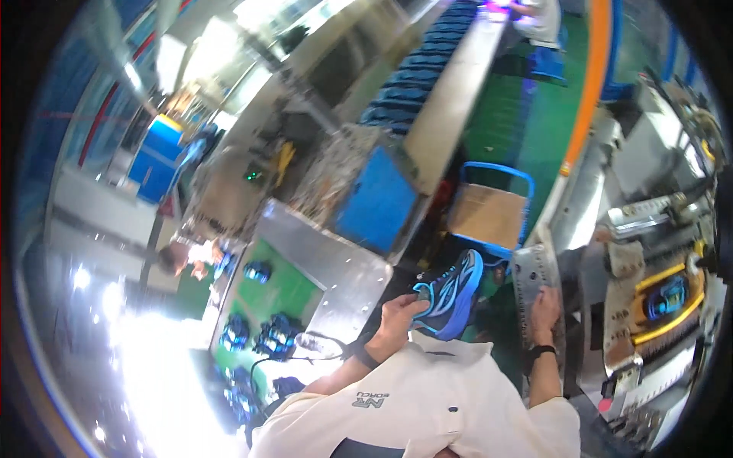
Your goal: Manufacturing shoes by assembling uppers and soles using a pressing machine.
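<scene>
My left hand (396, 322) is closed on the collar of a blue and black sneaker (455, 298) with a purple-blue sole, thumb on top. The shoe is tilted, its toe pointing up and away from me. To the right, my right hand (544, 308) lies against a perforated metal plate (528, 272) on the machine's near side. Its fingers look curled, and whatever they hold, if anything, is hidden. Farther right, a blue shoe (666, 298) sits inside a yellow-edged frame (646, 336) on the machine.
Several dark blue shoes (276, 336) stand on a green-topped metal table (284, 267) at left. Beyond are a blue panel (376, 200), a conveyor (450, 114) and a blue-framed cart (489, 215). Co-workers (183, 258) are at left and far off (542, 23). An orange pole (588, 91) rises at right.
</scene>
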A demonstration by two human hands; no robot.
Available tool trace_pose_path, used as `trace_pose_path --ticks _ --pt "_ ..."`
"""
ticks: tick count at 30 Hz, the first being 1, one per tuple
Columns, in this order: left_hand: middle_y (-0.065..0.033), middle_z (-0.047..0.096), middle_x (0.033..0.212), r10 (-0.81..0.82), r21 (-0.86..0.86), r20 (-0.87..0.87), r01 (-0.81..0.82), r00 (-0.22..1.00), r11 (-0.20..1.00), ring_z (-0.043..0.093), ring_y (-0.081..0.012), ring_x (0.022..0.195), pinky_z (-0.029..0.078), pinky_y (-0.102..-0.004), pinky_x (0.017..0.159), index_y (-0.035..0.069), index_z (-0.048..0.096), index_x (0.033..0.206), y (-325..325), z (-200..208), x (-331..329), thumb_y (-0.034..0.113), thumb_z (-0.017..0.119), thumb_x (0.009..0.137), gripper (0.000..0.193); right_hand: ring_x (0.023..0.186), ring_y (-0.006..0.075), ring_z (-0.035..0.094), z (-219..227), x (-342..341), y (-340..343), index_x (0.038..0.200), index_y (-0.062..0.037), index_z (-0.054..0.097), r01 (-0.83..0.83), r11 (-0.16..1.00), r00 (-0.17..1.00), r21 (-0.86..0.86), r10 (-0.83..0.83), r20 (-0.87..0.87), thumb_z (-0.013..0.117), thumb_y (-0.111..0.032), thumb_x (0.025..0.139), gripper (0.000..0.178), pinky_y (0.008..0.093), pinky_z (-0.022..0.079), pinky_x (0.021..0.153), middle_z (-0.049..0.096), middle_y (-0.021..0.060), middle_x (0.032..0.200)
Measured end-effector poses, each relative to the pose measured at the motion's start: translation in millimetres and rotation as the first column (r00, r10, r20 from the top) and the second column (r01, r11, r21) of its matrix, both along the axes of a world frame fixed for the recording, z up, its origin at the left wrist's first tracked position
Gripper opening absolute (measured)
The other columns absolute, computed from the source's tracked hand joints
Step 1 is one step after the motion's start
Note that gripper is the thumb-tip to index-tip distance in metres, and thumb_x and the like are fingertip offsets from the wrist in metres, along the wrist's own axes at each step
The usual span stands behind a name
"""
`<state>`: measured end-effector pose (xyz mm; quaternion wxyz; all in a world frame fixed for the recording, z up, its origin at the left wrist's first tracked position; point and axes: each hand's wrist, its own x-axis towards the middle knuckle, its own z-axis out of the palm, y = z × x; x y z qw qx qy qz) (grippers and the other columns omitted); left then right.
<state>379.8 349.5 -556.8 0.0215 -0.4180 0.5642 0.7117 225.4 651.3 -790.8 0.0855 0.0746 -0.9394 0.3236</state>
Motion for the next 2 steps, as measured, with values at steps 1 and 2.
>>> trace_pose_path --ticks 1,2 --pt "-0.0094 0.068 0.105 0.020 -0.029 0.006 -0.019 1.000 0.999 0.064 -0.0201 0.095 0.051 -0.0396 0.085 -0.004 0.061 0.120 -7 2 12 0.021 0.073 0.081 0.047 0.092 0.0351 0.060 -9 1 1 0.099 -0.0089 0.061 -0.015 1.000 1.000 -0.014 0.015 0.006 0.059 -0.007 0.084 0.015 0.0462 0.049 0.080 0.059 0.0159 0.097" --pt "-0.0098 0.068 0.105 0.042 -0.056 0.002 -0.042 0.999 0.998 0.064 -0.0208 0.095 0.051 -0.0406 0.087 -0.004 0.061 0.120 -12 5 18 0.020 0.073 0.082 0.047 0.093 0.0337 0.060 -20 -7 4 0.099 -0.0090 0.062 -0.032 0.999 0.999 -0.026 0.032 0.002 0.061 -0.007 0.084 0.015 0.0453 0.048 0.082 0.059 0.0169 0.097"
